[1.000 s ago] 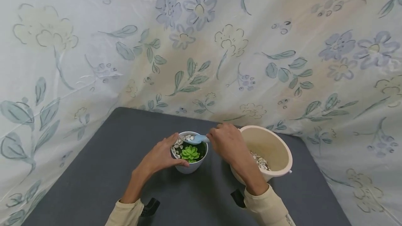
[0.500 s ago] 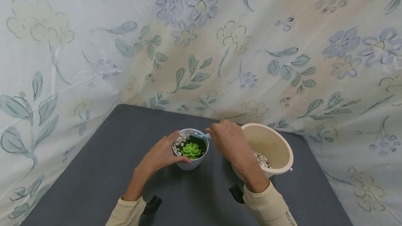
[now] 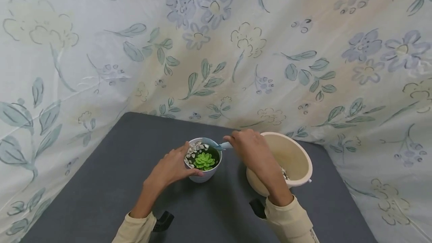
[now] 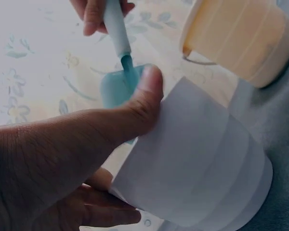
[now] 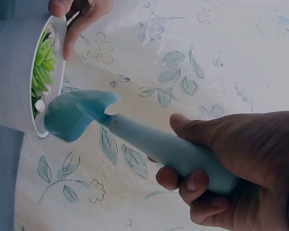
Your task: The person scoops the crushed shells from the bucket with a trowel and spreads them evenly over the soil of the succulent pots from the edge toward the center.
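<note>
A white plant pot point(image 3: 202, 178) stands on the dark table, with a bright green succulent point(image 3: 204, 161) in its middle. White pebbles point(image 3: 197, 147) cover the left and back of the dark fill. My left hand point(image 3: 171, 166) grips the pot by its rim, thumb point(image 4: 151, 82) on the near side and fingers on the far side. My right hand point(image 3: 253, 149) holds a light blue hand trowel point(image 5: 156, 142) by its handle. The trowel's tilted blade point(image 5: 74, 113) is at the pot's back right rim, with no pebbles visible on it.
A cream bucket point(image 3: 293, 153) stands right of the pot, tilted in view, with pebbles point(image 3: 284, 173) inside, partly hidden by my right forearm. A floral cloth point(image 3: 216, 48) hangs behind the grey table point(image 3: 141, 134).
The trowel blade has turned from fairly flat over the pot to tilted at its rim. My right hand has shifted slightly right. My left hand keeps its hold.
</note>
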